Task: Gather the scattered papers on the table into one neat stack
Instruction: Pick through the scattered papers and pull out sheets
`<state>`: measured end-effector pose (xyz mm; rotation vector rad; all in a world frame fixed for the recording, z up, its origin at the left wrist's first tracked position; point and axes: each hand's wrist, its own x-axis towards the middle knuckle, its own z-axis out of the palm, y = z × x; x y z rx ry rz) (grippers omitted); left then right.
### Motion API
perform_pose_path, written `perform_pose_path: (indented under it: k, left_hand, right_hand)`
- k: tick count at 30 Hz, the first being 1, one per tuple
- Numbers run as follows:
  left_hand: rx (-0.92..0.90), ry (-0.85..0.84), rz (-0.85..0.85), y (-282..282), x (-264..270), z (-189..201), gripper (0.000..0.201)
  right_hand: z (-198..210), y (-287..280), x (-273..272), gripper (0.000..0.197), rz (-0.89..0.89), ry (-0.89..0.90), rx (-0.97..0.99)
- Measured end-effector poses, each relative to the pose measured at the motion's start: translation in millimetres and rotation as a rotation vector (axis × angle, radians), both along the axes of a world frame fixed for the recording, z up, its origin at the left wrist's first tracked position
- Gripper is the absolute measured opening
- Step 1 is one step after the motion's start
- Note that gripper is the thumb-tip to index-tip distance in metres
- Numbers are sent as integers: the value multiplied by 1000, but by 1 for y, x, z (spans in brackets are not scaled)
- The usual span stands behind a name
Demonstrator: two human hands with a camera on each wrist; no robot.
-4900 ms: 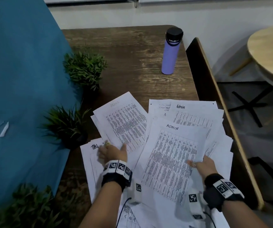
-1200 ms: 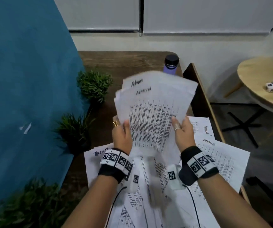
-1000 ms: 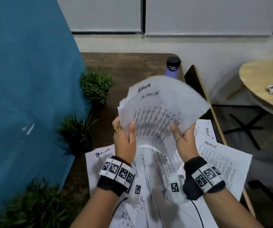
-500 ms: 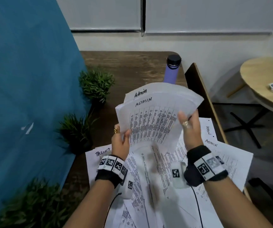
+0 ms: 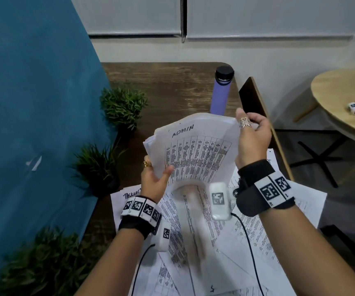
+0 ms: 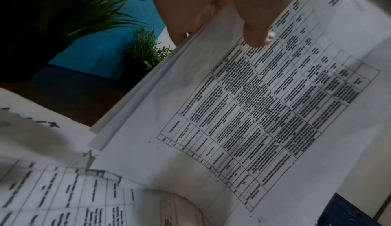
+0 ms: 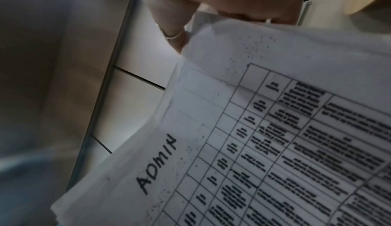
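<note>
I hold a bundle of printed papers (image 5: 195,154) upright, its top sheet marked "ADMIN" and its lower edge bent down onto the loose sheets (image 5: 257,242) spread over the wooden table (image 5: 172,86). My left hand (image 5: 158,167) grips the bundle's left edge, thumb on the front. My right hand (image 5: 249,129) holds the top right corner, fingers curled over it. In the left wrist view the thumb (image 6: 256,34) presses the printed grid of the bundle (image 6: 253,112). The right wrist view shows the bundle (image 7: 275,146) with my right hand's fingers (image 7: 173,35) at its upper edge.
A purple bottle (image 5: 220,95) stands just behind the bundle. Three potted plants (image 5: 123,105) (image 5: 97,165) (image 5: 44,263) line the blue partition (image 5: 33,103) on the left. A dark board (image 5: 255,103) edges the table on the right. A round table (image 5: 343,99) stands beyond.
The fanned sheets have closed up into one bundle, with only the "ADMIN" sheet showing. My right hand slid up from the right edge to the top right corner. My left hand keeps its grip.
</note>
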<state>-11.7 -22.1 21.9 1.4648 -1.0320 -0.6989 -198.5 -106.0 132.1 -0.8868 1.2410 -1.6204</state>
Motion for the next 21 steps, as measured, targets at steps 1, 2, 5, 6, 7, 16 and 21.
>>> perform_pose_path:
  k: [1,2,5,6,7,16,21]
  left_hand:
    - [-5,-13,-2,-1,0,1,37]
    - [-10,-20,-1,-2,0,1,37]
    - [-29,-53,13,-5,-1,2,36]
    - [-30,-55,21,-6,-1,4,34]
    - [-33,-47,32,-7,-1,5,32]
    - [-56,-64,72,-8,-1,17,29]
    - [-114,-152,97,6,-11,28,21]
  right_hand:
    - [-1,0,-1,35,7,-13,-13]
    - [-1,1,-1,40,21,-13,-27]
    - [1,4,-1,45,63,54,-90]
    - [1,4,-4,48,100,30,-120]
    - [-1,3,-9,54,169,-24,-161]
    - [-46,24,-18,30,445,234,55]
    - [-52,34,-32,41,407,205,15]
